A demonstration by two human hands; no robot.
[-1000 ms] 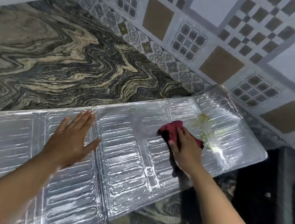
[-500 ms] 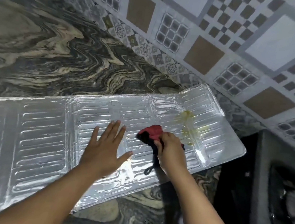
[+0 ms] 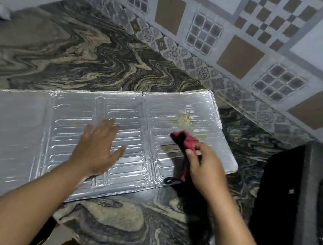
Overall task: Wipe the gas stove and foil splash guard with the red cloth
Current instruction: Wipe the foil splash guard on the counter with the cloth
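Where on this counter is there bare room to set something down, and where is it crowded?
Bare marble counter lies beyond the foil guard, up to the tiled wall. A smaller bare patch sits below the guard's near edge, between the forearms. Crowded: the guard's right half, under the left hand, right hand and red cloth; the stove blocks the right.

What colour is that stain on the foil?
Yellowish-green stain on the foil splash guard, seen in the head view.
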